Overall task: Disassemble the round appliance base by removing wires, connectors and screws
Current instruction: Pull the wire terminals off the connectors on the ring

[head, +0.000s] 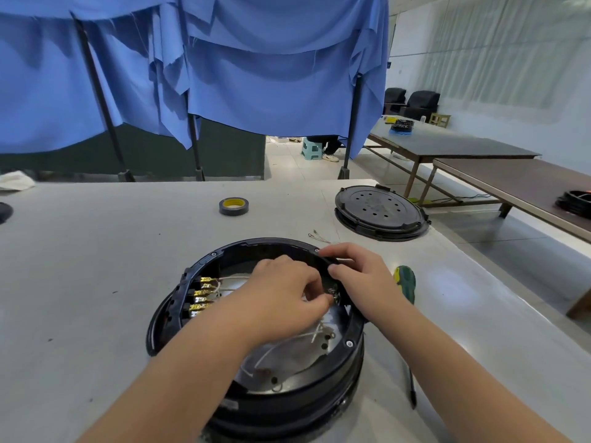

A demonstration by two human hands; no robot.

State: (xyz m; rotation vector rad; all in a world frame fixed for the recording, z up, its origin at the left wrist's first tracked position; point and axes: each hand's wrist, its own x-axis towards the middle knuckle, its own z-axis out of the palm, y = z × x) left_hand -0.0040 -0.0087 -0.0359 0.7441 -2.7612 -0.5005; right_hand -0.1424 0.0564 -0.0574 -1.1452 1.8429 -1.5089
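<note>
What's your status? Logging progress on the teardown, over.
Left hand pinching a small connector at the inner wall of the round base. Right hand gripping the rim. Wires still inside. Screwdriver idle alongside.

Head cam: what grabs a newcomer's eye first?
The open round black appliance base at near centre, with both hands in it: the left hand pinches a small metal part at the inner right wall while the right hand grips the rim. Brass connectors line its left inner wall. Behind lie a detached black perforated round cover and a black tape roll with yellow core; a green-handled screwdriver lies to the right.
</note>
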